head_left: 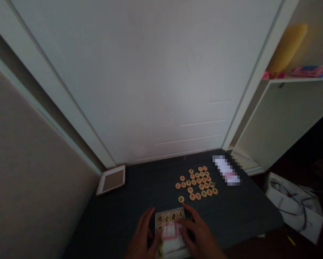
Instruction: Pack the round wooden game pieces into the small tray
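A shallow box [183,212] of round Chinese chess pieces lies at the front edge of the view, between my two hands. A row of black-marked Chinese chess pieces [166,218] shows at its far end. Over its nearer part lies a white sheet with pink lines [170,231], which hides the pieces below. My left hand [144,232] grips the box's left side, thumb near the sheet. My right hand [198,230] curls around the right side, fingers along the edge and over the sheet. Just beyond the box, loose Chinese chess pieces [199,181] with red and black characters lie spread out.
The dark table [140,190] meets a white panel [150,90] at the back. A brown-and-white framed tray-like object [111,180] lies at the back left. A blurred-out white item [226,170] lies back right. A white box with cables [296,205] stands beyond the table's right edge.
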Action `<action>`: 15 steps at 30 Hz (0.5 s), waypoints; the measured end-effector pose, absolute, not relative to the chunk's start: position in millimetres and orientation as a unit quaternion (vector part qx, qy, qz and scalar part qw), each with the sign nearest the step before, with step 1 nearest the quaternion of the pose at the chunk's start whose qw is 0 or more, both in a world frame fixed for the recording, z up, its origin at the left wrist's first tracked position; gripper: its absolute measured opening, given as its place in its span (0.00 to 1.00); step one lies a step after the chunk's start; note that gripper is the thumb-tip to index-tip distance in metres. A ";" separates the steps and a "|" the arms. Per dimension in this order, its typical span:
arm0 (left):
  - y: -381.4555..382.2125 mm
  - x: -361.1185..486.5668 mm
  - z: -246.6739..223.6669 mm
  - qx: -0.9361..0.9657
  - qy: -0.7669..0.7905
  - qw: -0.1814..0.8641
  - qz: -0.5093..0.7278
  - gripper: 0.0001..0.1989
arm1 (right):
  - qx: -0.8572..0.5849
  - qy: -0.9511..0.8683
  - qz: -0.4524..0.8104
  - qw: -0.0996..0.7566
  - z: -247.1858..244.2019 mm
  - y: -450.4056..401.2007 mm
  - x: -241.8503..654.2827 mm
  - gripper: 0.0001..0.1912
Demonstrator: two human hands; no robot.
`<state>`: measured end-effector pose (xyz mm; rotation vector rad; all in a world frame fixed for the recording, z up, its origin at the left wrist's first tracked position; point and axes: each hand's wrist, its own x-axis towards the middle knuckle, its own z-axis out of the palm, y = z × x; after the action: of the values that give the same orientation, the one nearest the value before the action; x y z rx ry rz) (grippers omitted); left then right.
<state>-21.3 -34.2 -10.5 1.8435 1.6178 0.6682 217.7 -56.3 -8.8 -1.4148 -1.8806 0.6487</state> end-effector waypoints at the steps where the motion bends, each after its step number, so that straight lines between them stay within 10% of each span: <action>1: -29.6 -21.2 -6.8 0.696 0.610 0.284 0.251 0.28 | -0.543 -0.718 0.257 0.351 -7.5 -55.4 220.8 0.12; 15: 32.2 0.3 15.7 0.715 0.541 0.305 0.320 0.18 | -0.628 -0.652 0.155 0.397 9.6 13.4 352.2 0.16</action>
<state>0.3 32.2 15.7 1.8926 1.4337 0.8485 352.2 13.4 9.6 -1.5904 -1.6506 0.3915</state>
